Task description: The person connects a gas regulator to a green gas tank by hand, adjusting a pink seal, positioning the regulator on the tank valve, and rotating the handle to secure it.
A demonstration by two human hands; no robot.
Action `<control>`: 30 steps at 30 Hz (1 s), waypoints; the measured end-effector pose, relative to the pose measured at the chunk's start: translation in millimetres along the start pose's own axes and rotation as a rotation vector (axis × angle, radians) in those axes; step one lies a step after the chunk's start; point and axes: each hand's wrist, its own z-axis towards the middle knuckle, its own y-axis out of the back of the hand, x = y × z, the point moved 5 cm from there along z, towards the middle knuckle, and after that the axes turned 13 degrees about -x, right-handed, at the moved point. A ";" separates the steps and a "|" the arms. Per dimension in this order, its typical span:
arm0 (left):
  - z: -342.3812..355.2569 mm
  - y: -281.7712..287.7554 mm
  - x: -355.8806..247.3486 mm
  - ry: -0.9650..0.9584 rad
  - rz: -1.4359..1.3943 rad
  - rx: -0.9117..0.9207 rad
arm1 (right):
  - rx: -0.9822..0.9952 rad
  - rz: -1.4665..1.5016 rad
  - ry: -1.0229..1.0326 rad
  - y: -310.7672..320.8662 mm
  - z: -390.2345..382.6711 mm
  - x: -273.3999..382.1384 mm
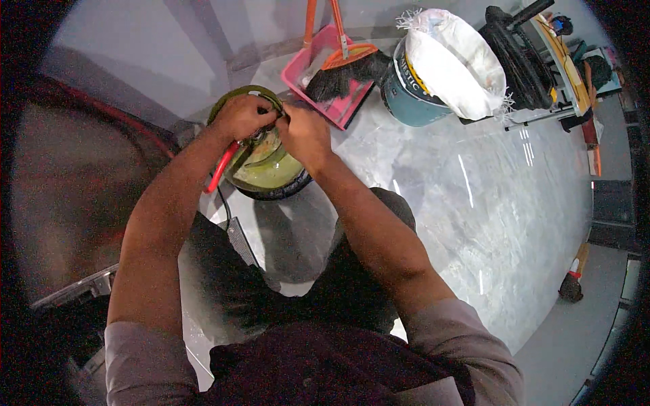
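Observation:
In the head view, my left hand [240,116] and my right hand [305,135] meet with bent fingers at a dark olive band [223,101] on top of a round container [271,188] with a yellow-green inside and a dark lower rim. Both hands pinch around the band near its upper edge; their fingertips are partly hidden. A tool with a red handle [221,167] rests below my left hand against the container, its head mostly covered. A thin dark cord hangs beside that handle.
A pink dustpan [294,71] and an orange-handled broom [338,74] stand behind the container. A teal bucket [413,103] with a white sack [460,57] and a black piece of equipment [514,68] are at the back right. A brown panel [74,203] borders the left.

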 end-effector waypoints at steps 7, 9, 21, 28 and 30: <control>1.5 0.1 7.9 -0.004 -0.056 -0.054 | -0.111 0.039 0.043 -0.7 -0.5 5.6; 2.0 -1.4 10.2 -0.022 0.033 -0.089 | -0.077 0.047 0.023 -3.7 0.2 4.2; 5.2 -10.7 15.9 -0.271 0.238 -0.134 | 0.100 0.244 -0.153 -38.6 2.2 -16.4; 8.0 -8.4 16.7 0.008 0.025 -0.046 | 0.008 0.323 -0.212 -46.0 1.4 -23.9; 8.7 -6.8 16.7 0.076 0.018 -0.035 | 0.114 0.350 -0.278 -51.0 -0.2 -27.6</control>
